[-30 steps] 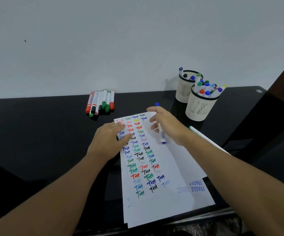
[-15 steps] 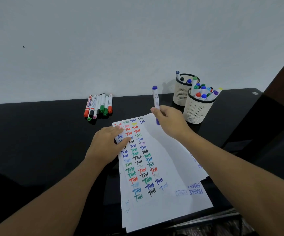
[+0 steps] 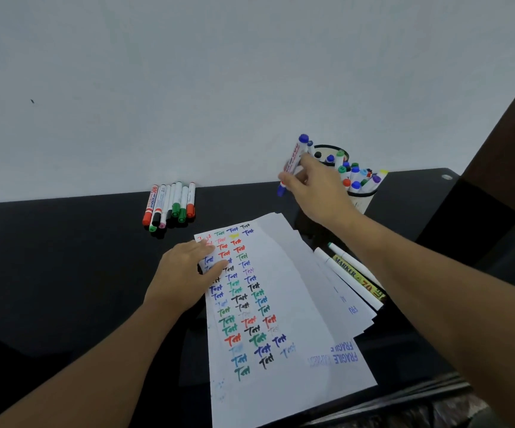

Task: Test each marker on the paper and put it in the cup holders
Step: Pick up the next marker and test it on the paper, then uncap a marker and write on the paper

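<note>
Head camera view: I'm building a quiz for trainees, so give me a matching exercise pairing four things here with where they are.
Things
1. blue-capped white marker
2. white paper sheet with coloured "Test" words
3. row of capped white markers
4. yellow-labelled marker

Places
A. lying on the black table at the wall, left of the paper
B. pinched in the right hand, raised beside the cup holders
C. pressed flat under the left hand
D. lying at the paper's right edge, under the right forearm

Pairs: 1-B, 2-C, 3-A, 4-D
</note>
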Demonstrator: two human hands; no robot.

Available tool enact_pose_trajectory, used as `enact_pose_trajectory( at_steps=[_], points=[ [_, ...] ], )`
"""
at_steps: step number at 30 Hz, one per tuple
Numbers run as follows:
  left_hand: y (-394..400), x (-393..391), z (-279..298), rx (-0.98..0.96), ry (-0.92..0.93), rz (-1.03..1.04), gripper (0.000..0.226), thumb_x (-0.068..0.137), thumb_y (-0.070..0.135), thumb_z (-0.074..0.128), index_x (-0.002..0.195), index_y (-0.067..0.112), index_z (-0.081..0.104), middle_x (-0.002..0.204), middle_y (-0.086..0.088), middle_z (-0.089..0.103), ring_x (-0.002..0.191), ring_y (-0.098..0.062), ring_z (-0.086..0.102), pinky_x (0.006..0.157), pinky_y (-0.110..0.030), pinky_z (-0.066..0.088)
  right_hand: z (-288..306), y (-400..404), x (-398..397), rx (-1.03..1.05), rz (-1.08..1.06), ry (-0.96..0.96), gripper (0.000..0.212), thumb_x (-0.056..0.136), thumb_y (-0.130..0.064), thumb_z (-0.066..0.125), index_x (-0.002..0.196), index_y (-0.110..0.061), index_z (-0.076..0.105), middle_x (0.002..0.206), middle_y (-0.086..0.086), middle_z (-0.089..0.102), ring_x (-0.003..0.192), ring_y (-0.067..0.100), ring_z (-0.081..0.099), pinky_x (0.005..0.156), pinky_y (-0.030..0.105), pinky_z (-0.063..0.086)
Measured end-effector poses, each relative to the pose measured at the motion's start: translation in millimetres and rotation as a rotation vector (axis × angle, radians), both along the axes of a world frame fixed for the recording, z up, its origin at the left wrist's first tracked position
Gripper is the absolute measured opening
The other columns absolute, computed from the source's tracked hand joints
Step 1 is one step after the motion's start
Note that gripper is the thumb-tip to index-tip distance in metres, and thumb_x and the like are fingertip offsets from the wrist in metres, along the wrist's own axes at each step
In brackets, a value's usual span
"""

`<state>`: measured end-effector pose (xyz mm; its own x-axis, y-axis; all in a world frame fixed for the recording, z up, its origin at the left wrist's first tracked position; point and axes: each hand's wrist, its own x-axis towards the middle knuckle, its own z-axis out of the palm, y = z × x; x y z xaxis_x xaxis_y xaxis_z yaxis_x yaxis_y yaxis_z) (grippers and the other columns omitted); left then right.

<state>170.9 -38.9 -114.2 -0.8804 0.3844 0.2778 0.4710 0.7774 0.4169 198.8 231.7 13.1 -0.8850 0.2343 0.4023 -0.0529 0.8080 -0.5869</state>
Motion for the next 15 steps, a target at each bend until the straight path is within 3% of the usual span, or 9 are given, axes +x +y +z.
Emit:
enact_pose_trajectory(
  at_steps=[3,9,15],
  points=[
    [0.2,-0.2,-0.6,0.01,-0.004,0.001,0.062,0.088,0.06,0.064,0.134,0.019,0.065,0.142,0.001,0.059,0.134,-0.014,0.048,0.114,-0.034,0.034,22.0,16.7,-6.5,0.023,-0.062,0.056,0.034,0.105,-0.041,0.055,0.13,-0.018,0.059,0.096,-0.004,0.067,0.089,0.017,0.064,0.078,0.033,0.051],
    [1.2,0.3,0.6,0.03,-0.017,0.006,0.061,0.088,0.058,0.065,0.135,0.018,0.065,0.144,0.0,0.058,0.135,-0.015,0.047,0.113,-0.032,0.033,46.9,65.8,-28.0,0.064,-0.236,0.047,0.023,0.104,-0.043,0.049,0.109,-0.024,0.06,0.076,-0.012,0.064,0.072,0.013,0.064,0.074,0.038,0.054],
    [2.1,1.1,1.5,0.025,-0.003,0.014,0.06,0.088,0.057,0.067,0.134,0.018,0.065,0.143,0.0,0.058,0.135,-0.016,0.048,0.113,-0.032,0.033,47.4,93.3,-48.1,0.082,-0.353,-0.008,0.02,0.102,-0.039,0.054,0.107,-0.023,0.065,0.092,0.0,0.07,0.084,0.023,0.068,0.085,0.049,0.058]
  ],
)
